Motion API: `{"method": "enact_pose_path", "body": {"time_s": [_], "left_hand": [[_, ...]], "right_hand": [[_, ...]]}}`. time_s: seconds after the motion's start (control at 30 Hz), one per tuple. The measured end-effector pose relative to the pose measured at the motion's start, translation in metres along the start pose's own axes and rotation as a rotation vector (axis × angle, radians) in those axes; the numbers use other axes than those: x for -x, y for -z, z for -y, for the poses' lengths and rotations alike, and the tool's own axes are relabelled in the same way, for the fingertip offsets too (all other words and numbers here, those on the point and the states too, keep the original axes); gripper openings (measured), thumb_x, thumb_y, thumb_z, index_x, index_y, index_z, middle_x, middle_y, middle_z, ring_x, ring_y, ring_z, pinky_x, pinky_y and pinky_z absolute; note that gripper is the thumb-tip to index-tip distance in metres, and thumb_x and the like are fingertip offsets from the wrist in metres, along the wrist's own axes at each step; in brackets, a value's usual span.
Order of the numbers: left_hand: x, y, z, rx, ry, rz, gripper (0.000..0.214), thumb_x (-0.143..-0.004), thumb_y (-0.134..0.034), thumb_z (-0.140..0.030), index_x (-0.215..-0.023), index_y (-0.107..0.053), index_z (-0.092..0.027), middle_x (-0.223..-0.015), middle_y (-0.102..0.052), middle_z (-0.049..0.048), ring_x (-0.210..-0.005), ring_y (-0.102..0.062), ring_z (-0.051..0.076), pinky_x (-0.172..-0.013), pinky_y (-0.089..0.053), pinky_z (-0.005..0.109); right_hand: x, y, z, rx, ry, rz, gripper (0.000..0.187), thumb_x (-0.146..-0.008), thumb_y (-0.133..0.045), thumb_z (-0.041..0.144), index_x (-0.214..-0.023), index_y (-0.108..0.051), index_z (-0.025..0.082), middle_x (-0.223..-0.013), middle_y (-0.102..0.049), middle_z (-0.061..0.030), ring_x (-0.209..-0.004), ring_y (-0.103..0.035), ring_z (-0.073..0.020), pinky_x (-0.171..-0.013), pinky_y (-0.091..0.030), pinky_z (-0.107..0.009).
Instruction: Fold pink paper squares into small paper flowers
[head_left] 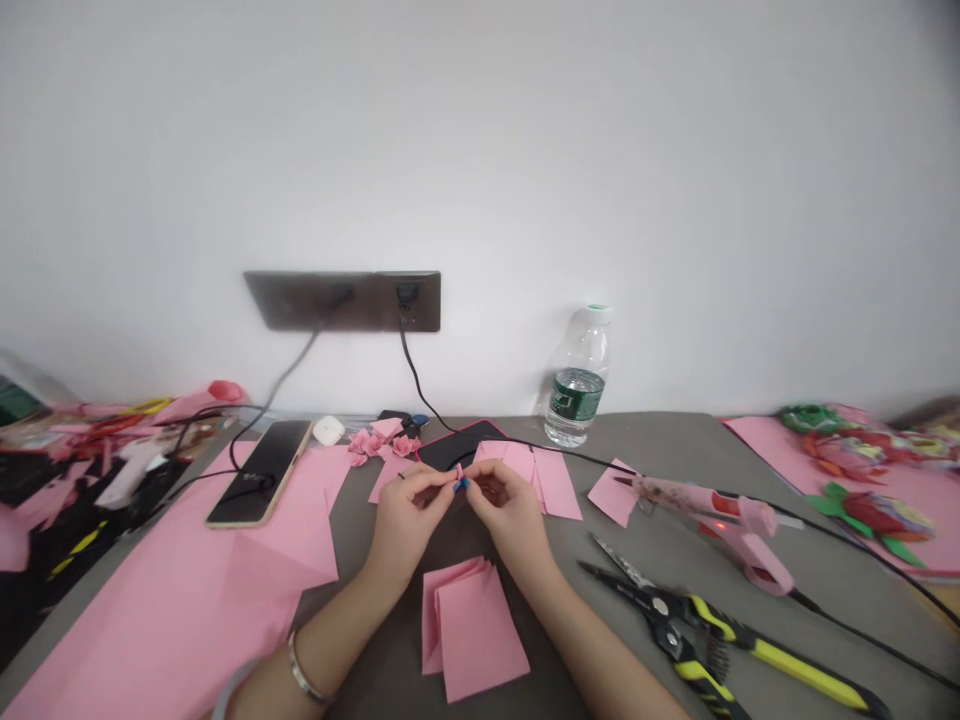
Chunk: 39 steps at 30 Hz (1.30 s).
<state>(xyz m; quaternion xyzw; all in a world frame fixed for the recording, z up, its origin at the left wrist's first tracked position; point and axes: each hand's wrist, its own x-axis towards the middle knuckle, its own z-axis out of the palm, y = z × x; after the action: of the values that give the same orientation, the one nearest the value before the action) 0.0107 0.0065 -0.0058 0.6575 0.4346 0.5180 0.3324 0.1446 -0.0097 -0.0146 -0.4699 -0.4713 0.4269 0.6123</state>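
Note:
My left hand (409,512) and my right hand (510,505) meet at the middle of the table, thumbs and fingertips pinched together. Between them is a small piece of pink paper (459,471), mostly hidden by the fingers. Blue shows at the thumb tips. Below the hands lies a stack of folded pink paper squares (480,630). Behind my right hand are more pink paper squares (559,480). Several small pink paper flowers (367,445) sit beyond my left hand.
A pink glue gun (705,505), its red light lit, lies right, above yellow-black shears (675,620). A water bottle (577,385) stands near the wall. A phone (262,475) rests on pink sheets (172,620) at left. Black cords (570,455) cross the table. Paper flowers (877,515) lie far right.

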Motion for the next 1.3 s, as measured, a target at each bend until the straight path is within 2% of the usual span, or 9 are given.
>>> {"method": "enact_pose_path", "body": {"time_s": [0.17,0.37,0.63,0.7,0.83,0.93,1.13,1.2,1.3], "left_hand": [[0.001,0.0,-0.003,0.028,0.01,-0.016,0.013,-0.075,-0.063,-0.015,-0.078,-0.076,-0.017,-0.075,-0.072,0.0047,-0.07,-0.07,0.017,-0.063,-0.059,0.026],[0.001,-0.001,0.002,0.126,0.092,0.003,0.011,-0.075,-0.061,-0.016,-0.077,-0.072,-0.017,-0.079,-0.072,0.004,-0.077,-0.071,0.018,-0.071,-0.06,0.028],[0.001,-0.001,0.002,0.095,0.136,0.086,0.007,-0.075,-0.059,-0.015,-0.075,-0.065,-0.017,-0.075,-0.067,0.0021,-0.075,-0.068,0.017,-0.069,-0.058,0.027],[0.001,-0.001,0.0,0.098,0.16,0.088,0.007,-0.074,-0.059,-0.015,-0.078,-0.064,-0.017,-0.076,-0.066,0.0016,-0.075,-0.068,0.017,-0.069,-0.058,0.027],[0.001,-0.001,-0.002,0.128,0.189,0.034,0.022,-0.072,-0.061,-0.015,-0.094,-0.058,-0.019,-0.069,-0.058,-0.0046,-0.07,-0.065,0.014,-0.068,-0.056,0.025],[-0.001,0.001,-0.001,0.145,0.197,0.059,0.025,-0.073,-0.061,-0.016,-0.097,-0.054,-0.019,-0.063,-0.054,-0.0077,-0.064,-0.062,0.012,-0.066,-0.053,0.023],[-0.003,0.005,0.0,0.168,0.2,0.107,0.022,-0.074,-0.061,-0.017,-0.096,-0.056,-0.019,-0.062,-0.055,-0.0074,-0.061,-0.061,0.012,-0.065,-0.051,0.023],[-0.003,0.008,-0.001,0.127,0.176,0.125,0.024,-0.075,-0.059,-0.016,-0.099,-0.06,-0.019,-0.064,-0.056,-0.0067,-0.063,-0.062,0.012,-0.066,-0.053,0.023],[-0.003,0.01,-0.003,0.038,0.131,0.159,0.025,-0.074,-0.057,-0.013,-0.097,-0.067,-0.019,-0.071,-0.064,-0.0023,-0.07,-0.067,0.014,-0.068,-0.056,0.024]], "right_hand": [[0.001,-0.001,-0.001,0.001,0.004,0.01,0.007,-0.072,-0.067,0.025,-0.076,-0.066,0.02,-0.073,-0.069,-0.003,-0.068,-0.066,-0.0195,-0.064,-0.053,-0.029],[0.001,-0.001,0.0,0.0,0.014,0.004,0.008,-0.073,-0.068,0.028,-0.074,-0.065,0.02,-0.072,-0.068,-0.0035,-0.07,-0.066,-0.0202,-0.065,-0.055,-0.03],[0.001,-0.003,-0.001,0.025,0.033,0.029,0.01,-0.073,-0.07,0.028,-0.075,-0.063,0.02,-0.071,-0.067,-0.0034,-0.067,-0.066,-0.0198,-0.061,-0.055,-0.028],[0.001,-0.003,-0.001,0.036,0.038,0.031,0.011,-0.073,-0.069,0.028,-0.075,-0.062,0.02,-0.071,-0.066,-0.0031,-0.067,-0.065,-0.0191,-0.06,-0.054,-0.027],[0.001,-0.002,0.001,0.049,0.034,0.033,0.009,-0.073,-0.067,0.024,-0.075,-0.059,0.02,-0.072,-0.062,-0.0017,-0.067,-0.062,-0.0171,-0.058,-0.051,-0.024],[-0.001,-0.001,0.001,0.023,0.031,0.027,0.01,-0.073,-0.067,0.024,-0.075,-0.058,0.02,-0.072,-0.061,-0.0009,-0.067,-0.061,-0.0162,-0.058,-0.049,-0.023],[-0.006,0.004,-0.001,-0.024,-0.001,0.064,0.018,-0.071,-0.072,0.03,-0.074,-0.058,0.02,-0.069,-0.06,0.0003,-0.062,-0.059,-0.0151,-0.055,-0.048,-0.024],[-0.006,0.004,-0.001,-0.041,0.001,0.094,0.016,-0.073,-0.071,0.03,-0.075,-0.059,0.02,-0.07,-0.06,0.0001,-0.062,-0.059,-0.015,-0.056,-0.048,-0.024],[-0.005,0.005,-0.001,-0.009,0.03,0.135,0.008,-0.076,-0.066,0.027,-0.077,-0.063,0.02,-0.074,-0.063,-0.002,-0.068,-0.062,-0.0172,-0.061,-0.051,-0.026]]}}
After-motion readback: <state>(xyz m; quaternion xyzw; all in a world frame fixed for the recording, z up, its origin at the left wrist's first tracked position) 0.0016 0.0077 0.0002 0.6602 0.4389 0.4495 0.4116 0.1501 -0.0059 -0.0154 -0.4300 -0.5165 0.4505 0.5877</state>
